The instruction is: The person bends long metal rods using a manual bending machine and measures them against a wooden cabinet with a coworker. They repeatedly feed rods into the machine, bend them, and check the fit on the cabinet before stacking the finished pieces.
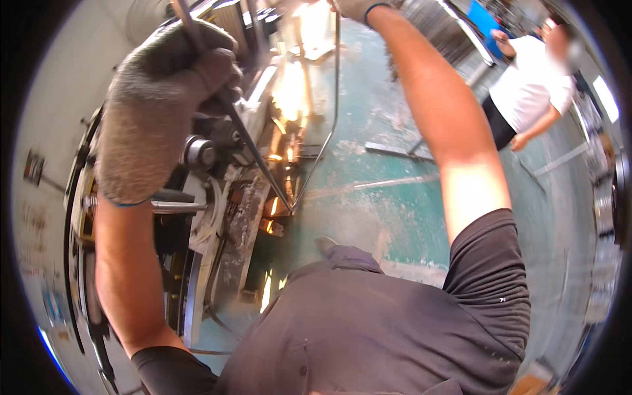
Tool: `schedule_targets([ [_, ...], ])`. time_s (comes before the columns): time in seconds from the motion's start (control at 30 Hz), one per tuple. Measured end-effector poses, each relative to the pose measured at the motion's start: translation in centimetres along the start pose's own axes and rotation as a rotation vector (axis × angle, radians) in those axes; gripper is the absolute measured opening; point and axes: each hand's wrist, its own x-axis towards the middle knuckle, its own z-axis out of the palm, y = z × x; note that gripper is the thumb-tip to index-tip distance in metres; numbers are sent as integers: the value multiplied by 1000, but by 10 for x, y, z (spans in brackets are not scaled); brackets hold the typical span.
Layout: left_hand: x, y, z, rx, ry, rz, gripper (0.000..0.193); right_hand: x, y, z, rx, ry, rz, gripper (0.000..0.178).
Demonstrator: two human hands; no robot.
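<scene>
My left hand (pixel 164 105), in a grey-brown knit work glove, is raised at the upper left with its fingers wrapped round a bent metal rod (pixel 257 155). From that fist the thin dark rod slants down to a sharp bend, then turns back up toward the top edge. There my right hand (pixel 359 6), also gloved, meets the rod's other stretch; the frame's edge cuts off most of its fingers. A machine with a round metal knob (pixel 199 153) stands just beyond and below my left glove.
Close on the left is a long machine bench (pixel 230 263) with hoses and metal parts, glare on it. Green worn floor (pixel 368 197) lies to the right, with a metal bar (pixel 398 153) on it. A person in a white shirt (pixel 530 85) stands at the upper right.
</scene>
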Motion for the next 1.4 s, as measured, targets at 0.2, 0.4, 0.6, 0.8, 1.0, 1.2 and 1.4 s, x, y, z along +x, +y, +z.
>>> schedule_targets([
  [0.2,10,-29,98,-45,-215,127,7,-152,35,-24,221,391,325,35],
  [0.4,2,-20,230,-101,-337,28,10,-368,63,-51,653,382,354,37],
  [0.6,-10,-7,338,-182,-435,-132,8,-492,103,-38,849,323,431,50],
  [0.8,-18,2,428,-353,-408,-123,5,-527,121,-95,863,87,588,47],
  [1.0,-8,35,498,-392,-543,-23,6,-559,180,-101,592,192,671,42],
  [1.2,0,46,548,-467,-587,10,5,-592,203,-100,258,415,780,40],
  [1.4,7,52,585,-549,-576,158,4,-643,184,-139,303,520,1223,34],
])
